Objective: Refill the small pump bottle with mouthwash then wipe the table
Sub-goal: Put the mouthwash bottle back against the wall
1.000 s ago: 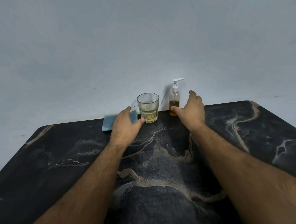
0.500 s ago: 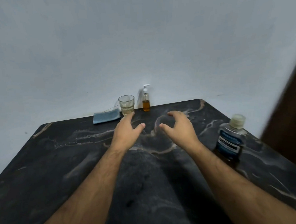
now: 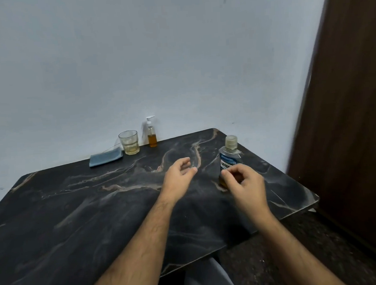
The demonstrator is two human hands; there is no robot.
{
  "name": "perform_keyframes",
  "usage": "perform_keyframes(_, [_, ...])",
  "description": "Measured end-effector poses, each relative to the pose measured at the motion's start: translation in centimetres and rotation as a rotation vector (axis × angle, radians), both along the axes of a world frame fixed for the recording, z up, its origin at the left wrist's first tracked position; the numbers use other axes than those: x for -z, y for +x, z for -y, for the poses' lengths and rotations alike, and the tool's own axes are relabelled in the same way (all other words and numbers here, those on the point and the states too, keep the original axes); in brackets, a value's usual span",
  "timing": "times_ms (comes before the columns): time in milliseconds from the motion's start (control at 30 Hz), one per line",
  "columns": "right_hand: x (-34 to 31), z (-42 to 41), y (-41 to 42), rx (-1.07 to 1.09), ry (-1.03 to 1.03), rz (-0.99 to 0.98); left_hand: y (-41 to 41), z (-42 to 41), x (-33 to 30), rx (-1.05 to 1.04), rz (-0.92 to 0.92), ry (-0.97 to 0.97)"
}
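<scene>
The mouthwash bottle (image 3: 229,159) stands capped and upright near the table's (image 3: 76,217) right edge, just beyond the right hand (image 3: 244,184), whose loosely curled fingers reach toward its lower body and hold nothing, as does the left hand (image 3: 178,178), half-open left of the bottle. It looks like smooth, slightly slippery plastic with some liquid weight, best taken around the labelled waist. Farther left of it by the wall stand one small pump bottle (image 3: 151,135), light and tippy, one fragile glass (image 3: 129,142), and one soft blue cloth (image 3: 106,158).
</scene>
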State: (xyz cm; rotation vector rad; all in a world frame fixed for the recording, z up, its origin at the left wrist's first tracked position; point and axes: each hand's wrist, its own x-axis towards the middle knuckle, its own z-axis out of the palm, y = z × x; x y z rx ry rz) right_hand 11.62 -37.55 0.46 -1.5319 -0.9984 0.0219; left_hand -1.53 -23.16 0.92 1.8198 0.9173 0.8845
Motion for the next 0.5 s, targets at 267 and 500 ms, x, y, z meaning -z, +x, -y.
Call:
perform_keyframes(267, [2.5, 1.1, 4.5, 0.171, -0.095, -0.151, 4.8, 2.1, 0.0, 0.084, 0.024, -0.14])
perform_keyframes(500, [2.3, -1.6, 6.3, 0.049, -0.297, -0.106, 7.5, 2.5, 0.1, 0.148, 0.047, -0.238])
